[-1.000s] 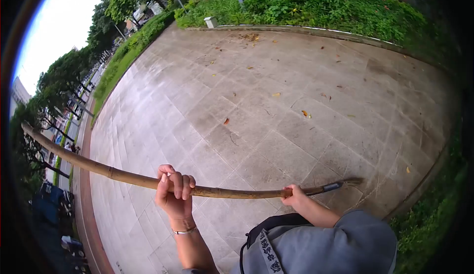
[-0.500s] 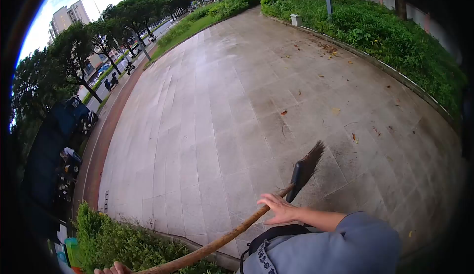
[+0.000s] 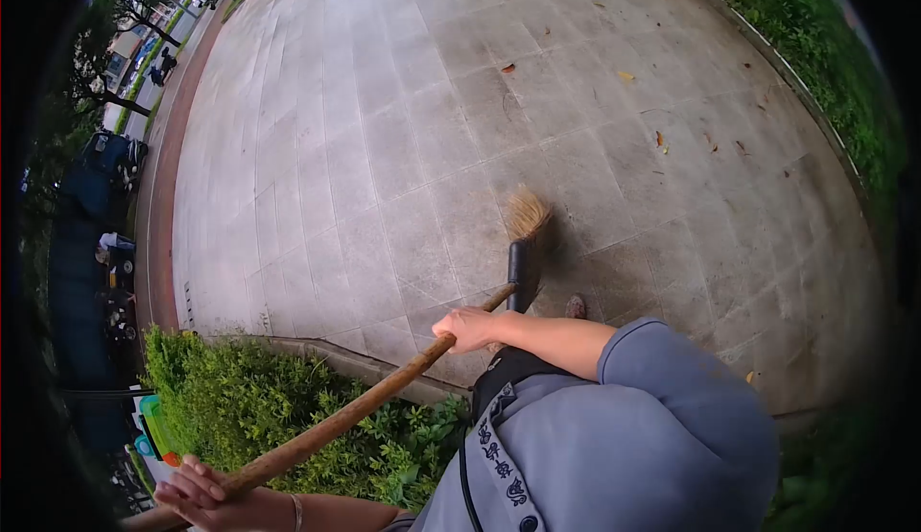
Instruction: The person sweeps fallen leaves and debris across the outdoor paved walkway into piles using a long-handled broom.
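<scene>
A long wooden broom handle [image 3: 345,417] runs from the bottom left corner up to the middle of the view. My right hand [image 3: 466,329] is wrapped round it near its lower end. At the bottom left, my left hand [image 3: 197,492] lies against the handle, its fingers partly curled over it. Beyond my right hand, a dark binding [image 3: 516,268] joins the handle to straw-coloured bristles [image 3: 529,213], which are over the paving. Part of a shoe [image 3: 576,307] shows right of the binding.
Pale stone paving [image 3: 384,177] carries scattered dry leaves, one orange leaf [image 3: 508,69] among them. A green bush [image 3: 240,388] and stone kerb border the lower left. Grass and plants [image 3: 815,62] edge the upper right. Parked motorbikes and a person [image 3: 117,242] are at the far left.
The handle has swung from nearly level to a diagonal, and the bristles have moved left and nearer my body. My left hand has dropped to the bottom left. The view has tilted down.
</scene>
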